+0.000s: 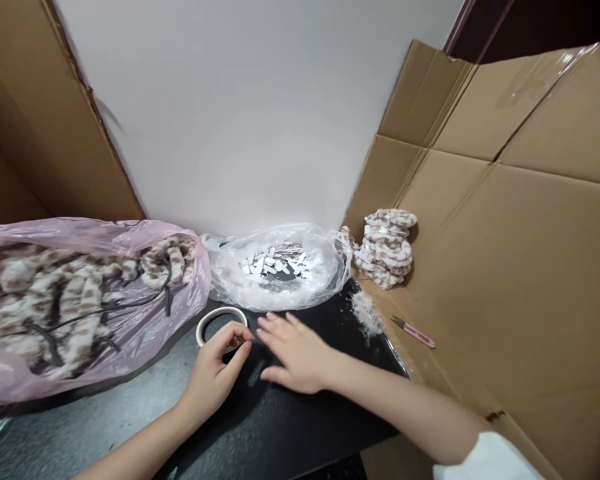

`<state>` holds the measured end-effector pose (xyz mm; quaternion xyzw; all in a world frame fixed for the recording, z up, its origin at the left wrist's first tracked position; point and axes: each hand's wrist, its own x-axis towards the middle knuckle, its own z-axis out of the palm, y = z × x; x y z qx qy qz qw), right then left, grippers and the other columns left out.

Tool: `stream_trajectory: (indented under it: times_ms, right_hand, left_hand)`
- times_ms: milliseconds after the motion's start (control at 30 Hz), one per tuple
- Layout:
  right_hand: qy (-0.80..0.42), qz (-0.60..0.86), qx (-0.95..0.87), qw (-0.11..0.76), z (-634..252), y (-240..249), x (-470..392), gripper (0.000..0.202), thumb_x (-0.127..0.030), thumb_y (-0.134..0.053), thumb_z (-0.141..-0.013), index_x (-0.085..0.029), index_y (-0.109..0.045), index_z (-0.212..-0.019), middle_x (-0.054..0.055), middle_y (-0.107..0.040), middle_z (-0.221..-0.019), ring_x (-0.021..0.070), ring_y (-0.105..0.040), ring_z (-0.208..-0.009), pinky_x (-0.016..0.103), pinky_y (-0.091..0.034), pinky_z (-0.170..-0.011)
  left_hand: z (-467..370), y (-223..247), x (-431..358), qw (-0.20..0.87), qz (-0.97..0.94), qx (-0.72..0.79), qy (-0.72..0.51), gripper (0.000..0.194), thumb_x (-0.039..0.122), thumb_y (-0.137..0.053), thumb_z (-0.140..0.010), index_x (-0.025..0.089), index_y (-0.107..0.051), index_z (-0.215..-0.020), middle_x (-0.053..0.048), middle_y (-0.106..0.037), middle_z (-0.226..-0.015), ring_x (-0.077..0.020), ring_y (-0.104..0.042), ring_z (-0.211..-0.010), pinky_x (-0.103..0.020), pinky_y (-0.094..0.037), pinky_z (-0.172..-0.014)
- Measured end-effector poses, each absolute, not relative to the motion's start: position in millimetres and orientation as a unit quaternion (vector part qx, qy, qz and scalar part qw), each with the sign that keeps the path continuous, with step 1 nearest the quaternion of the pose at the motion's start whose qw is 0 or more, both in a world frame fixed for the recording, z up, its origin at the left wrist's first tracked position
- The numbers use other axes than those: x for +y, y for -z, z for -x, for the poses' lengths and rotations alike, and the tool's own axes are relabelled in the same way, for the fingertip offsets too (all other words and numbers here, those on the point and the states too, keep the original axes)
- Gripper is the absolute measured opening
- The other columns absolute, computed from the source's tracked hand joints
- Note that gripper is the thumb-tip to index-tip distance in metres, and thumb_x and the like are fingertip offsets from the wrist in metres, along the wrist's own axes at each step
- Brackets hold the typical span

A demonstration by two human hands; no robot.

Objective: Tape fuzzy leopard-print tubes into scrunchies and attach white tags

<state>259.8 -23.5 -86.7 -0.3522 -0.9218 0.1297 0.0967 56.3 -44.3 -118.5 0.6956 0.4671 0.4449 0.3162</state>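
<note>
White, ring-shaped roll of tape at 12 o'clock from the left hand, the nearer of the two.
We see the roll lying flat on the black, speckled tabletop; being round, it offers no long axis. The left hand's curled fingers overlap its near rim, thumb and fingertips almost meeting; at this resolution we cannot tell whether they pinch anything. The right hand, released and palm down with fingers spread, has the roll at 10 o'clock and the clear plastic bag of white slips at 12.
</note>
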Motion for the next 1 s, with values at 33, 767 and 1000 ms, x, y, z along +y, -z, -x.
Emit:
stream_trajectory:
  times_ms: [33,767,1000]
  right_hand:
    - [-0.149,0.353,-0.92,0.086,-242,99,-33,0.065,-0.044,-0.044,-0.092,-0.01,-0.032,-0.146,0.017,-0.03,-0.154,0.0279,-0.02,-0.145,0.05,-0.021,-0.116]
    - [-0.153,0.456,-0.874,0.074,-265,105,-68,0.068,-0.054,-0.035,-0.095,-0.012,-0.029,-0.149,0.013,-0.025,-0.156,0.0246,-0.018,-0.147,0.051,-0.013,-0.119]
    - [-0.116,0.431,-0.889,0.105,-227,122,-52,0.059,-0.044,-0.039,-0.096,-0.008,-0.038,-0.143,0.016,-0.035,-0.152,0.0257,-0.023,-0.145,0.051,-0.015,-0.118]
  left_hand:
    - [-55,118,-43,0.29,-0.704,0.467,-0.449,0.014,0.032,-0.049,-0.087,0.021,-0.057,-0.082,-0.003,-0.06,-0.082,-0.0199,-0.055,-0.078,-0.03,-0.043,-0.073]
    - [-53,121,-34,0.096,-0.807,0.505,-0.29,0.014,0.023,-0.047,-0.085,0.019,-0.061,-0.086,-0.008,-0.066,-0.098,-0.0258,-0.054,-0.095,-0.04,-0.038,-0.083]
    - [-78,88,12,-0.071,-0.843,0.496,-0.195,0.032,0.014,-0.062,-0.074,0.02,-0.067,-0.105,-0.014,-0.055,-0.134,-0.0366,-0.039,-0.126,-0.05,-0.023,-0.101]
